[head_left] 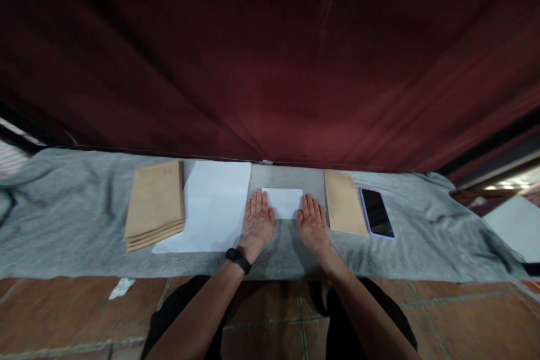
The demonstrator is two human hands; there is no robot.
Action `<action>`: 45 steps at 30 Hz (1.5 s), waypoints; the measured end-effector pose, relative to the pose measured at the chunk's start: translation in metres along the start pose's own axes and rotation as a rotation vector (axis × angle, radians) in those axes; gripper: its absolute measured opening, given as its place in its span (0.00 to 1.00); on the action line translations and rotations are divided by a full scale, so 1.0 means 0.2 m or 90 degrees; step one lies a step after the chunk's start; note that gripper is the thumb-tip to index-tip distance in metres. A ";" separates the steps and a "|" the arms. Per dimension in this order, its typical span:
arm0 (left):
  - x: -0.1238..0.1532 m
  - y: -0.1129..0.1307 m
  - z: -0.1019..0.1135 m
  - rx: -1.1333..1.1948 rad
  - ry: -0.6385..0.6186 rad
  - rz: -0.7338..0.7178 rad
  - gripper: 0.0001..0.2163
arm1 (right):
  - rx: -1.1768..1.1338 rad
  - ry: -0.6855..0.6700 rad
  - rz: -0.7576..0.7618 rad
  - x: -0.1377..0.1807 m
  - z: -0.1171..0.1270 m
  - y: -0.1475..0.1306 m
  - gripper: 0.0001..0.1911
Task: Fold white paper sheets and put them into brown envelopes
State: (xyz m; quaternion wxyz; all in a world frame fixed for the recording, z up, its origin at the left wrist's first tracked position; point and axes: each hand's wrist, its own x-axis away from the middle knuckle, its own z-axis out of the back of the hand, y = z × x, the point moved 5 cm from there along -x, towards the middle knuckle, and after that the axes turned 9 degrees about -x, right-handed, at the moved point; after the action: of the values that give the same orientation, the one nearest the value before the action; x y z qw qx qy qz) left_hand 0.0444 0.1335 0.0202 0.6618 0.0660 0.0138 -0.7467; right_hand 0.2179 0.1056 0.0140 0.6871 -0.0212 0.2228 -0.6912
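A small white rectangle of paper (283, 202), which looks folded, lies on the grey cloth (280, 259) between my hands. My left hand (257, 223) rests flat at the paper's left end, fingers stretched forward. At the right end my right hand (313, 223) lies flat in the same way, palm down. Neither hand grips anything. Larger white sheets (215, 208) lie just left of my left hand. To the right of my right hand is a single brown envelope (346, 203).
A stack of brown envelopes (155, 199) stands at the left. A phone (377, 212) with a dark screen lies beside the single envelope. Behind the cloth rises a dark red surface (270, 67). A crumpled white scrap (122, 288) is on the tiled floor (270, 343).
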 end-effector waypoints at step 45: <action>-0.03 0.05 -0.01 -0.023 -0.001 -0.036 0.28 | -0.009 0.002 0.042 -0.09 -0.02 0.00 0.31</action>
State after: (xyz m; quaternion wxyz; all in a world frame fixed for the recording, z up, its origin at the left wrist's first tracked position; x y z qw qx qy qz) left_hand 0.0550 0.1394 0.0189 0.6413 0.0529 0.0288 -0.7650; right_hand 0.2185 0.1235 0.0155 0.7092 -0.0177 0.2296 -0.6664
